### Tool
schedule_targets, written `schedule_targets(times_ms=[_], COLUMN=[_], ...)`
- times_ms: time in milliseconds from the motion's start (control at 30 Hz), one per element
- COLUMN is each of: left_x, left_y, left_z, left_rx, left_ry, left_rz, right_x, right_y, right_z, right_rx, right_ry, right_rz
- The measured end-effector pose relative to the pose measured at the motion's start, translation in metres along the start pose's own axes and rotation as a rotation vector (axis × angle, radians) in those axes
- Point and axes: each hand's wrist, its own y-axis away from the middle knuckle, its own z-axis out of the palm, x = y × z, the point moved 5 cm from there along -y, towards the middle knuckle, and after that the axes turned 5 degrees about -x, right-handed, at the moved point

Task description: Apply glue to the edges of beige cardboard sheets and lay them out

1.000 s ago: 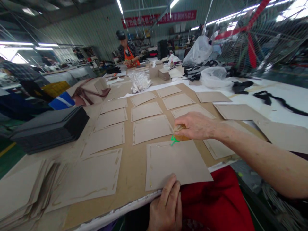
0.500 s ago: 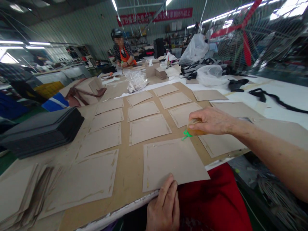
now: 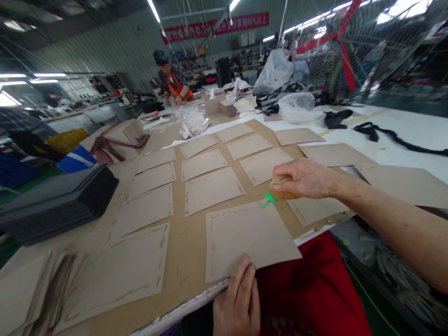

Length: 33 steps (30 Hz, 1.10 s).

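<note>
My right hand [image 3: 304, 177] is closed around a small amber glue bottle [image 3: 283, 191] with a green nozzle [image 3: 269, 199]. The nozzle touches the top right corner of the nearest brown paper sheet [image 3: 245, 235]. A wet line of glue runs along that sheet's top and left edges. My left hand [image 3: 240, 301] lies at the table's near edge, its fingers stretched flat on the sheet's bottom edge. Several more brown sheets [image 3: 212, 186] lie in rows on a brown board [image 3: 187, 238] beyond it.
A stack of dark grey pieces [image 3: 56, 200] sits at the left, and a pile of brown sheets [image 3: 31, 289] at the near left. Red cloth [image 3: 311, 289] hangs below the table edge. Another person [image 3: 170, 81] works at the far end, near plastic bags [image 3: 301, 105].
My right hand has carried the glue bottle to the right along the nearest sheet's top edge, reaching its right corner. My left hand has stayed on the bottom edge.
</note>
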Motion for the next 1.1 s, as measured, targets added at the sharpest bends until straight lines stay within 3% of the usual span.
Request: schedule_targets(times_ms=[267, 433, 633, 800, 967, 1100], left_x=[0.001, 0.000, 0.001, 0.003, 0.003, 0.004], left_y=[-0.001, 0.000, -0.003, -0.007, -0.007, -0.007], left_z=[0.002, 0.002, 0.000, -0.003, -0.004, -0.004], left_rx=[-0.015, -0.018, 0.004, 0.014, 0.002, 0.007], left_ry=[0.030, 0.029, 0.036, 0.041, 0.058, 0.063], left_rz=[-0.037, -0.056, -0.047, -0.068, -0.081, -0.085], right_x=[0.002, -0.002, -0.006, -0.009, -0.022, -0.025], right_y=[0.031, 0.028, 0.046, 0.062, 0.084, 0.098], right_z=[-0.003, -0.004, -0.001, -0.002, 0.003, 0.004], right_rx=[-0.100, 0.040, -0.071, 0.038, -0.026, 0.022], right_ry=[0.001, 0.077, 0.022, 0.031, -0.071, -0.095], right_rz=[-0.049, -0.082, -0.112, -0.153, -0.241, -0.248])
